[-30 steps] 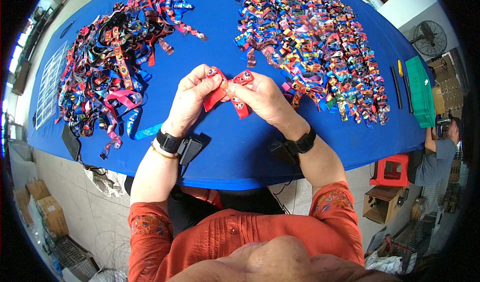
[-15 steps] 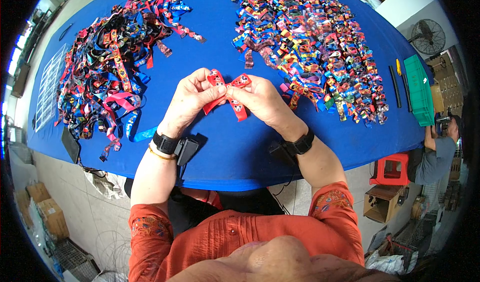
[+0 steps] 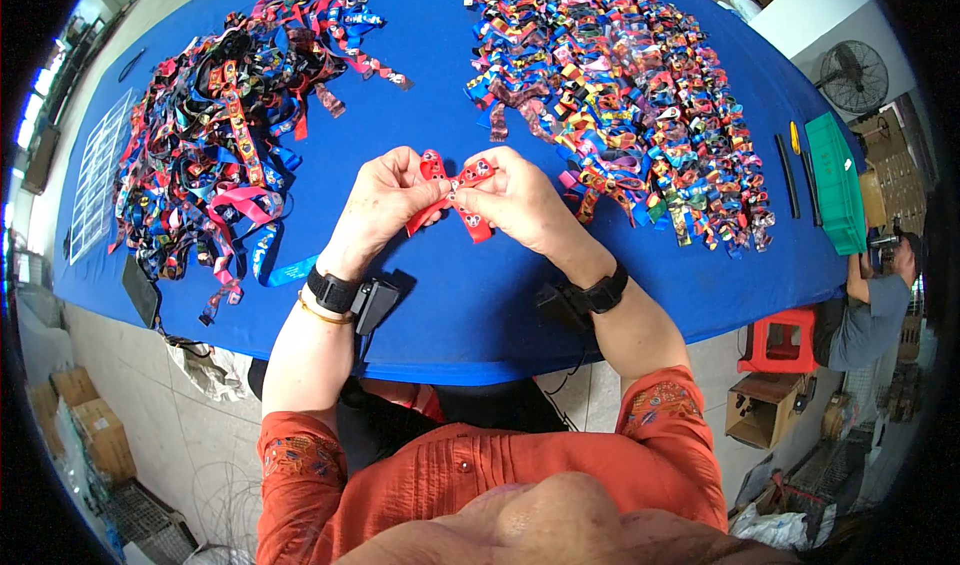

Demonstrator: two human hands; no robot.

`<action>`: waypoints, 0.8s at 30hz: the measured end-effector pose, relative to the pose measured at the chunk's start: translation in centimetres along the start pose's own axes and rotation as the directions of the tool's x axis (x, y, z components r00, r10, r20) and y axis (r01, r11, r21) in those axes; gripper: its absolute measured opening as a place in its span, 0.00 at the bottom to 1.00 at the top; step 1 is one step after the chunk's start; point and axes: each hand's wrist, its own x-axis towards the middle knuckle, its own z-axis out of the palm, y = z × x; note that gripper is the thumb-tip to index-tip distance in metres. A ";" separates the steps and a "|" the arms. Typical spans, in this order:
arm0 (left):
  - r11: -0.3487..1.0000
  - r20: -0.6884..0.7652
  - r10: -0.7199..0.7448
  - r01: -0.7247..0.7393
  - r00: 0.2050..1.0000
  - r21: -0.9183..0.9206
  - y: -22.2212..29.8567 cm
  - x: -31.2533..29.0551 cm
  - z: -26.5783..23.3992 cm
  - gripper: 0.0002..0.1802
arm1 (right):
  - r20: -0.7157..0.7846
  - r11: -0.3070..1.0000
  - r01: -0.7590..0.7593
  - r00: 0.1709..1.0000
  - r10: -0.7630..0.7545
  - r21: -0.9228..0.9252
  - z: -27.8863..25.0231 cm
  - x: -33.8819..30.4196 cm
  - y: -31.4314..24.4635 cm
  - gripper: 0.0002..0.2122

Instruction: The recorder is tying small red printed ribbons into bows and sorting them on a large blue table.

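Between my two hands, above the blue-covered table, is a red ribbon bow (image 3: 474, 223) with small printed figures, its two tails hanging toward me. My left hand (image 3: 396, 193) pinches the left side of the bow between thumb and fingers. On the other side, my right hand (image 3: 510, 193) pinches it close to the middle knot, thumb and fingers closed. The thumbs nearly meet at the centre, so the fingers partly cover the knot and the upper loops.
A tangled heap of printed ribbons (image 3: 215, 125) lies on the left of the blue table (image 3: 420, 75). Rows of colourful bows (image 3: 620, 85) spread over the right. Beyond them are dark rods (image 3: 787, 176) and a green tray (image 3: 835, 185). A person (image 3: 872, 315) is at the right edge.
Both hands keep their pinch on the bow, with slight finger shifts. The bow's upper loops have dipped and tilted a little.
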 end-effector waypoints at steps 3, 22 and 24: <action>0.995 -0.017 -0.101 0.101 0.995 0.013 0.7 -0.3 0.3 0.09 | -0.037 0.987 0.025 0.999 -0.032 -0.158 -0.4 -0.2 -0.8 0.21; 0.969 -0.080 -0.178 0.188 0.981 0.162 0.4 0.0 -0.1 0.11 | 0.157 0.844 0.178 0.981 -0.113 -0.507 0.1 -1.7 -2.9 0.11; 0.965 -0.083 -0.188 0.200 0.979 0.167 0.5 0.0 0.0 0.11 | 0.164 0.828 0.197 0.978 -0.129 -0.524 0.1 -1.7 -2.7 0.10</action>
